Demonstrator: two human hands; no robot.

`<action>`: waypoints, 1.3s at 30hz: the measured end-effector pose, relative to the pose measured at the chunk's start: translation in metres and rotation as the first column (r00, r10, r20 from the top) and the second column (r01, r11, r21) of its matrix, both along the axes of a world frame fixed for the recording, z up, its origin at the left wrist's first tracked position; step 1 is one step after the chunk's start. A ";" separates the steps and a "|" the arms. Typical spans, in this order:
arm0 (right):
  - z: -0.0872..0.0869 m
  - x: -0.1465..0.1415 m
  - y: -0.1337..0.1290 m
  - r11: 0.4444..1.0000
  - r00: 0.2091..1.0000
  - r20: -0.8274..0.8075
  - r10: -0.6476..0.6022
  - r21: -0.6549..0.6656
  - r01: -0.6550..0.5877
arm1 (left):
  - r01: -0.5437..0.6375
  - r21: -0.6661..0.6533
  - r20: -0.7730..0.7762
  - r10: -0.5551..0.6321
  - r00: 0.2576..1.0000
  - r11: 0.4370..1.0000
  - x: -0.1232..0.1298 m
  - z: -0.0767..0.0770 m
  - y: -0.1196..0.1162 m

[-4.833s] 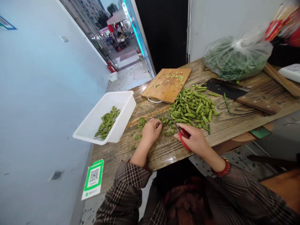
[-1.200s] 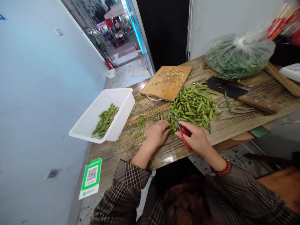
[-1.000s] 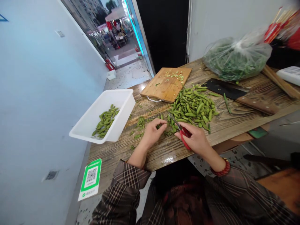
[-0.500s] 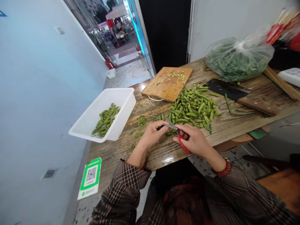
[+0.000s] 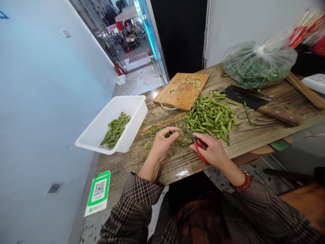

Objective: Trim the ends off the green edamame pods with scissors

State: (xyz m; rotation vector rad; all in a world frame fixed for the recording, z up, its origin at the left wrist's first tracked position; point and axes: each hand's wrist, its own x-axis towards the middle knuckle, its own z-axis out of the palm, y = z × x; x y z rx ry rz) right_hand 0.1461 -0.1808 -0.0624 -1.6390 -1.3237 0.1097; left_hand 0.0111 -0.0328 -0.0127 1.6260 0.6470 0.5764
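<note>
My right hand [image 5: 212,149] is closed on red-handled scissors [image 5: 200,153], whose blades point up and left beside the near edge of a heap of green pods [image 5: 210,115]. Just left of the blades, my left hand [image 5: 164,142] pinches a green pod [image 5: 176,131] between thumb and fingers; most of it is hidden. Small green trimmings [image 5: 185,142] lie on the wood between and behind the hands. To the left, a white plastic tub [image 5: 133,127] stands tilted in view, with a smaller group of pods [image 5: 115,130] inside.
Behind the heap lies a wooden cutting board [image 5: 177,91] with green bits. A cleaver [image 5: 254,98] rests to the right, before a bag of greens [image 5: 259,66]. A green-framed code card [image 5: 99,191] sits at the table's left corner. Beyond is an open doorway.
My left hand has drawn slightly left, away from the scissors. The scissors have shifted slightly right and their tips no longer touch the spot at my left fingertips.
</note>
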 end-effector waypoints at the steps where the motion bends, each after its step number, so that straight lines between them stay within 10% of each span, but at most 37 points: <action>1: 0.000 0.000 0.000 1.000 1.000 -0.005 0.001 0.005 -0.001 | -0.011 -0.099 0.006 0.012 1.000 0.995 0.000 0.001 0.000; 6: 0.004 -0.002 0.000 0.999 0.999 -0.026 0.026 -0.030 -0.027 | 0.023 -0.350 0.098 0.013 0.995 0.936 0.000 0.006 -0.001; 17: 0.005 -0.002 0.000 0.999 0.999 -0.023 0.047 -0.024 -0.047 | 0.199 -0.351 0.118 -0.167 0.979 0.915 0.005 -0.001 -0.013; 30: 0.001 0.000 -0.002 0.996 0.996 0.041 0.079 -0.051 -0.076 | 0.115 -0.402 0.095 -0.083 0.992 0.908 0.002 0.001 -0.005; 34: 0.001 0.000 -0.001 1.000 0.974 -0.225 -0.024 0.015 0.028 | 0.124 -0.480 0.145 -0.062 0.988 0.869 0.004 0.002 -0.002; 39: 0.004 0.005 0.002 0.989 0.695 -0.719 -0.014 0.093 0.116 | 0.099 -0.381 0.094 -0.068 0.993 0.919 0.010 -0.001 -0.002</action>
